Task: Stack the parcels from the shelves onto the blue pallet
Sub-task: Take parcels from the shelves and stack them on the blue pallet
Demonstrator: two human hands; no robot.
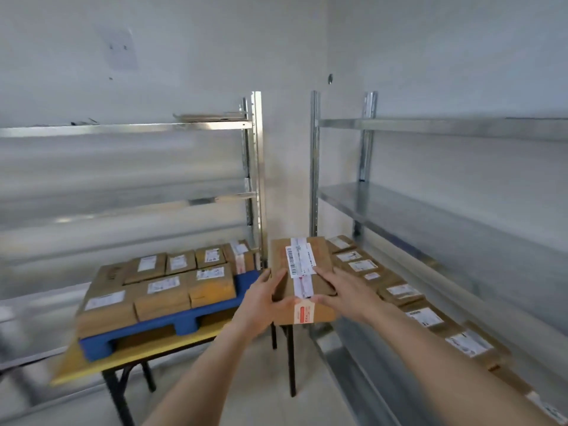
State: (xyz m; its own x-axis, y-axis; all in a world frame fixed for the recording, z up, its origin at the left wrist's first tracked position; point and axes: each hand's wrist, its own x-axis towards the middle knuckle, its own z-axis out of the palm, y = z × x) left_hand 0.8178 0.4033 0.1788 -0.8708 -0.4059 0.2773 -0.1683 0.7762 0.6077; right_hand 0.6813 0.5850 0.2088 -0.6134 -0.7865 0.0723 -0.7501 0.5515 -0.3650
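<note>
Head cam: both hands hold one taped parcel (302, 278) in mid-air, left hand (264, 305) gripping its near-left corner, right hand (344, 295) flat on top. The blue pallet (172, 321), on the yellow surface (92, 367), sits at 9 o'clock of it, already loaded.

Motion-blurred left shelves (123, 192); far-right parcel (550, 410) cut by the edge.
</note>
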